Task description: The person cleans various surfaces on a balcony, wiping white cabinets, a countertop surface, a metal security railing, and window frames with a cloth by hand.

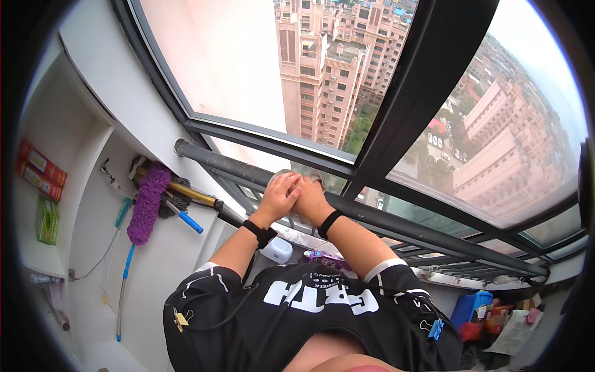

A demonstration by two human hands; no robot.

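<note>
A dark metal railing (381, 215) runs across the view below the window. Both my hands are together on it, with a greyish cloth (316, 175) wrapped over the top of the rail. My left hand (278, 197) lies partly over my right hand, its fingers curled onto the cloth. My right hand (309, 200) grips the cloth and rail from the right side; the left hand hides some of its fingers. Each wrist wears a black band. Under the hands, the cloth's lower part is mostly hidden.
Framed window panes (320, 83) rise beyond the railing, with tall buildings outside. At left, a purple duster (148, 204) and poles lean by white shelves holding boxes. A white container (277, 250) stands below my hands. A blue bin (472, 309) and mixed items sit at lower right.
</note>
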